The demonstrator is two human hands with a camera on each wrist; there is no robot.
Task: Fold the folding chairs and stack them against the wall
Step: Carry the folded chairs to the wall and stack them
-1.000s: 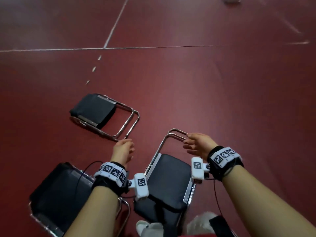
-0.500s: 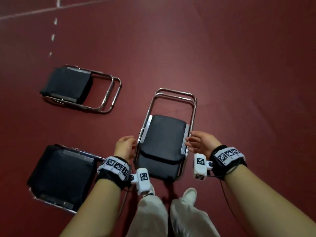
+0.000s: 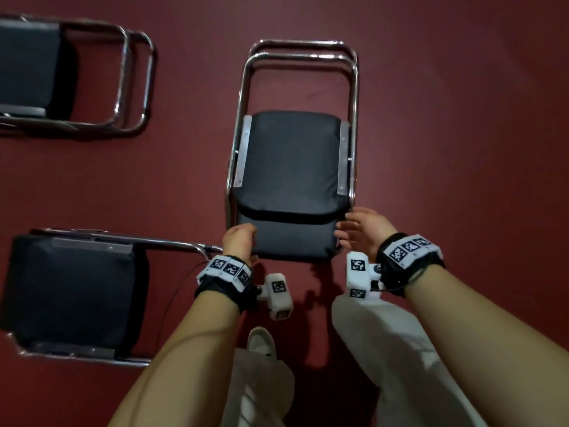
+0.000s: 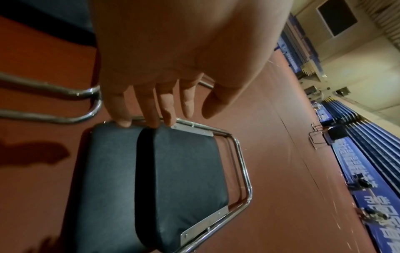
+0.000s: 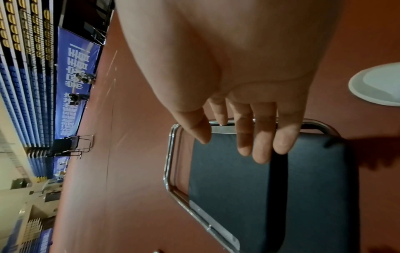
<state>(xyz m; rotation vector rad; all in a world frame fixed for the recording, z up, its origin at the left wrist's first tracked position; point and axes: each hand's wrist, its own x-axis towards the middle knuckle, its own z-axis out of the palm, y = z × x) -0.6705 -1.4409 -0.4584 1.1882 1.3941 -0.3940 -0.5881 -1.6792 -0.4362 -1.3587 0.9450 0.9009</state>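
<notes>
The folded chair [image 3: 289, 167] lies flat on the red floor [image 3: 446, 149] between both hands: left hand [image 3: 238, 241] and right hand [image 3: 365, 231], fingers released, touch its edges beside 2 other folded chairs [image 3: 70, 291].

White lettering on the blue banner [image 5: 73, 73] along the hall wall is too blurred to read.

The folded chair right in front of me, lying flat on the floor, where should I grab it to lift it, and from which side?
Probably grip the folded chair by its chrome side tubes, one hand per side, from the near end. It lies flat, so the pads give no hold. Your left hand and right hand sit at the near corners with fingers loose.
</notes>
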